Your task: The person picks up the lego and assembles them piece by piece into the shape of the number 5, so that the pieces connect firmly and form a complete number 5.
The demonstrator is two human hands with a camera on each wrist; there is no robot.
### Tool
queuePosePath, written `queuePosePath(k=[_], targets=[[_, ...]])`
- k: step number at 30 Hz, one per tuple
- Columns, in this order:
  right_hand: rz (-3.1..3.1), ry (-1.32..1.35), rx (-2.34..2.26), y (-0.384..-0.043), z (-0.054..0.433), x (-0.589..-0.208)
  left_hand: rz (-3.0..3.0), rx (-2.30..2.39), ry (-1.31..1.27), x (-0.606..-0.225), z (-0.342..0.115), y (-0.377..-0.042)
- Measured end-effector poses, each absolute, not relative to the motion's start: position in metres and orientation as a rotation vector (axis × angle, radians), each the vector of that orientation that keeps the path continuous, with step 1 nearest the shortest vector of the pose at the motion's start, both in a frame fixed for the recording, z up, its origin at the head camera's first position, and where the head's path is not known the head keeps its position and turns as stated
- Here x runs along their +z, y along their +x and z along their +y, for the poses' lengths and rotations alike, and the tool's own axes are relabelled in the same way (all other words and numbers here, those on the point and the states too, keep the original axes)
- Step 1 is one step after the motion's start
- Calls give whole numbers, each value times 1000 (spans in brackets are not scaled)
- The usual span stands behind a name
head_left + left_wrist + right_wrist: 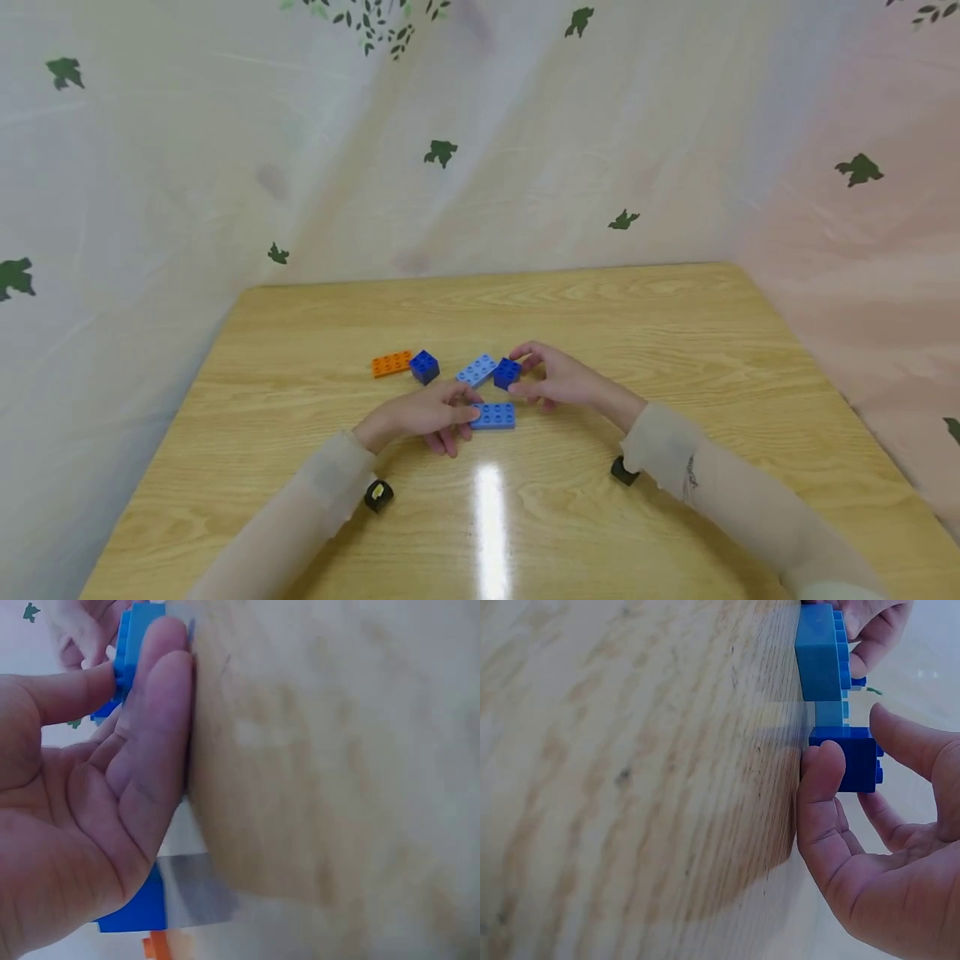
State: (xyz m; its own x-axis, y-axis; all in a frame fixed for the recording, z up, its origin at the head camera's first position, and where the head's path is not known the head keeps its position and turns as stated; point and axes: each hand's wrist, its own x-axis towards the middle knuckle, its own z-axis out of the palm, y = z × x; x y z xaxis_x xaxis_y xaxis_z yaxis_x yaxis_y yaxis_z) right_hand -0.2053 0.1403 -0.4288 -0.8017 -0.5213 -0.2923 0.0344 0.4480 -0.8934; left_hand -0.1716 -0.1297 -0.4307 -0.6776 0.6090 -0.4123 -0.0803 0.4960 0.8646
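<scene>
My left hand (431,412) pinches the left end of a light blue eight-stud brick (497,416), its thumb on the studded top. In the left wrist view that brick (133,645) stands between thumb and fingers. My right hand (562,379) is around the right side of a dark blue four-stud brick (507,374), fingers loosely bent. The right wrist view has one fingertip overlapping the dark blue brick (859,769), while the thumb hovers just off its studded side. A second, paler blue eight-stud brick (477,369) lies slantwise between the hands, close to the dark blue one.
Left of these, another dark blue four-stud brick (424,367) sits beside an orange eight-stud brick (392,363). All rest on a wood-grain table (645,308). A pale curtain with green leaf prints (525,167) hangs behind its far edge.
</scene>
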Motion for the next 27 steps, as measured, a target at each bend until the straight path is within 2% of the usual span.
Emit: queuePosePath(k=[27], targets=[[2110, -382, -1399, -203, 143, -429, 1943, 1294, 284, -439, -133, -175]])
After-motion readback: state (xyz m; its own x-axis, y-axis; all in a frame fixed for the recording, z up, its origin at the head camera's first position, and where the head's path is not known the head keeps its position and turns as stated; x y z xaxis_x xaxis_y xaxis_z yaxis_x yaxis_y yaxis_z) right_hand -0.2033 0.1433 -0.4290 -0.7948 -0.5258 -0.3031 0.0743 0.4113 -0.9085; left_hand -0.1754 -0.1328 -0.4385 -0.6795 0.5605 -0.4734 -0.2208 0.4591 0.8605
